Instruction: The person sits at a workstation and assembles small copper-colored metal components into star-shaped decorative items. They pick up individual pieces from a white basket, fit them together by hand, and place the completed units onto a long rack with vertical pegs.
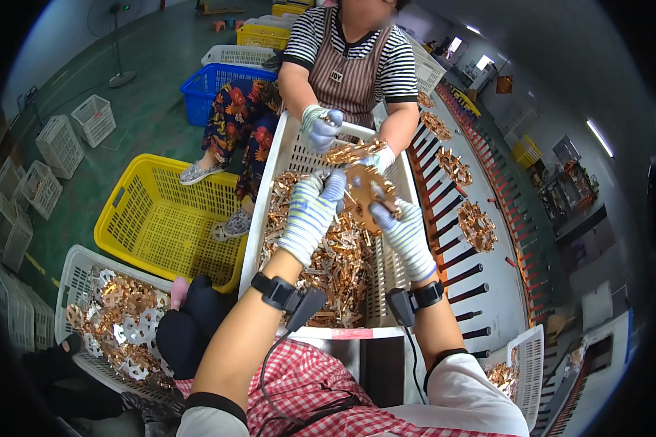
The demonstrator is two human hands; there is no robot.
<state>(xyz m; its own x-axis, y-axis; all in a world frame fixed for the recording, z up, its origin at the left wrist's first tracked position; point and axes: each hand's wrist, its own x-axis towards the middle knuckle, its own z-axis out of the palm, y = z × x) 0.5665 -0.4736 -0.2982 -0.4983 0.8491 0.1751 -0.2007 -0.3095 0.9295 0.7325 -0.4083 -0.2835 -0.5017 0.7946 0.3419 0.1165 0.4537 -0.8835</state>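
Observation:
Both of my hands wear striped work gloves and hold a round copper-coloured metal plate with cut-outs [360, 198] above a white crate [256, 240]. My left hand [315, 211] is closed on the plate's left edge. My right hand [403, 231] grips its lower right edge, slightly blurred. Under them, the crate holds a heap of small copper-coloured metal pieces [335, 273]. Across the crate, a gloved co-worker's hand [322, 130] is raised, and the co-worker's other hand [379, 156] is by another copper-coloured part [351, 151], just beyond my plate.
At my right runs a conveyor line [492, 211] with black rollers, carrying several round copper-coloured parts [477, 226]. A yellow basket [146, 164] stands at the left. Nearer, a white crate [73, 273] holds copper and silver metal pieces. A blue crate [197, 91] sits behind.

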